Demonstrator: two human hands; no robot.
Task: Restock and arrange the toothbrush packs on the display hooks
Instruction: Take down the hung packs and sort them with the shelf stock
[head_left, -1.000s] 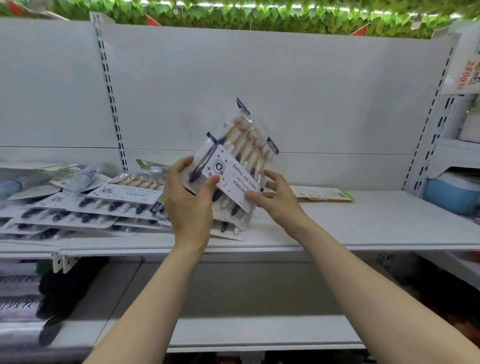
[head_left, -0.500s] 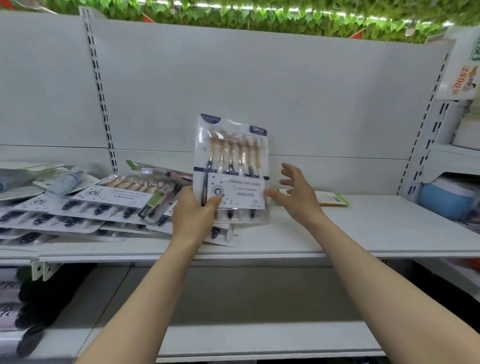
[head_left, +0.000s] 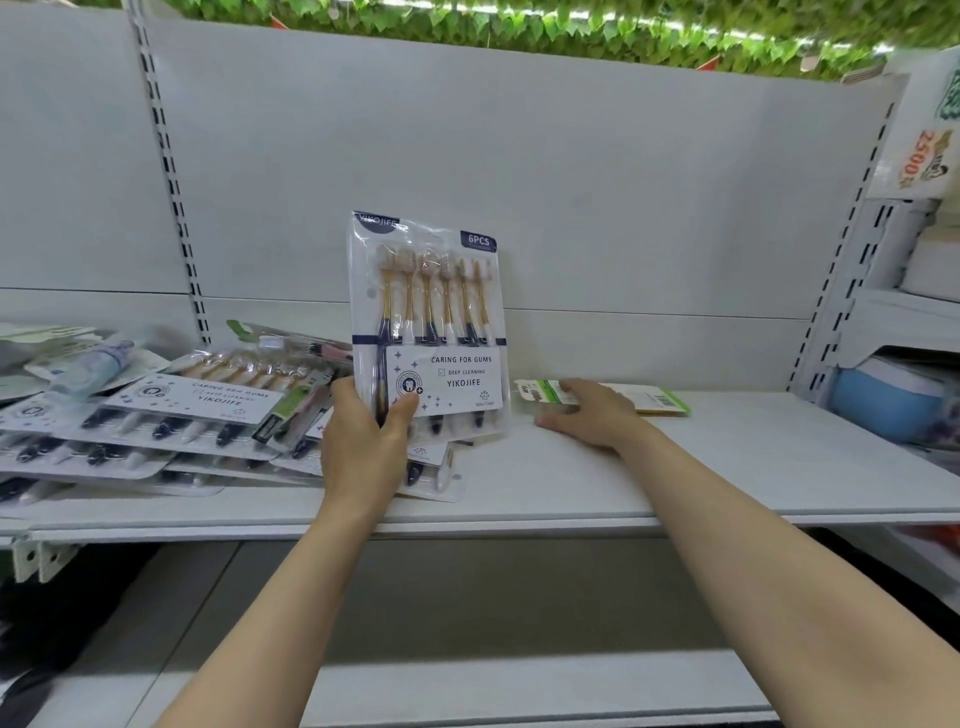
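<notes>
Left hand (head_left: 363, 436) grips the lower left corner of an upright toothbrush pack (head_left: 428, 322), thumb across the front label, fingers curled behind. Pack stands vertical, bottom edge at or just above the shelf (head_left: 675, 478); can't tell which. Six brushes inside, heads up, label reads "YIKOJIFE", "6PCS" at top right. Right hand (head_left: 587, 415) is apart from the pack, palm down, fingers spread loosely, reaching over a flat green-and-white card pack (head_left: 649, 397) lying on the shelf; fingertips touch or overlap its left end, no clear grip. Both forearms extend up and forward from the bottom of the view, left one nearly straight, right one angled in from the lower right.

Left of the held pack, a loose pile of toothbrush packs (head_left: 171, 421) lies flat and overlapping on the shelf, some slid under the held one. White back panel (head_left: 571, 182) behind, slotted uprights (head_left: 171, 182) at each side. Blue container (head_left: 883, 400) on the neighbouring shelf to the right. Green leaf trim (head_left: 519, 26) along the top. Lower shelf (head_left: 519, 686) below.
</notes>
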